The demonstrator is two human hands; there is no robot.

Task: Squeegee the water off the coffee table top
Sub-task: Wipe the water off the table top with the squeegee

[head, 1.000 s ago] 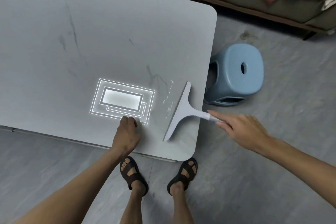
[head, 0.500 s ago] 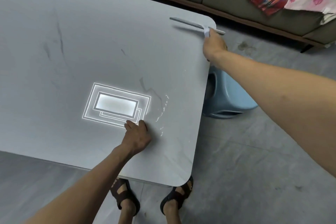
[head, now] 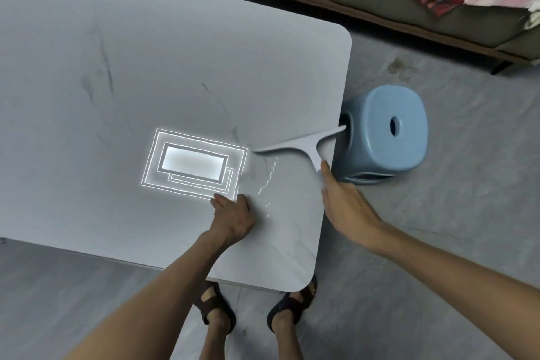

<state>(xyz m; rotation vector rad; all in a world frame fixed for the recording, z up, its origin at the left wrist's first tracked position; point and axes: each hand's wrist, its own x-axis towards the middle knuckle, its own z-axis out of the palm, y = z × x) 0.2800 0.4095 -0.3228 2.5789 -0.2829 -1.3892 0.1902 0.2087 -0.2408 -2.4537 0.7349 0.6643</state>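
Grey coffee table top point(head: 175, 73): fills left and centre of frame. Squeegee point(head: 301, 145): centre-right, blade tip reaching past table's right edge, just above water streaks point(head: 270, 175). Right hand point(head: 346, 209): fingers wrapped round squeegee handle. Left hand point(head: 232, 218): curled, holding nothing, resting on table, lower centre. Blue stool point(head: 388, 131): floor, right of table.

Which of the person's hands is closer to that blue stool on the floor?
Right. The right hand grips the squeegee at the edge of the table top, just beside the blue stool. The left hand rests farther in on the table.
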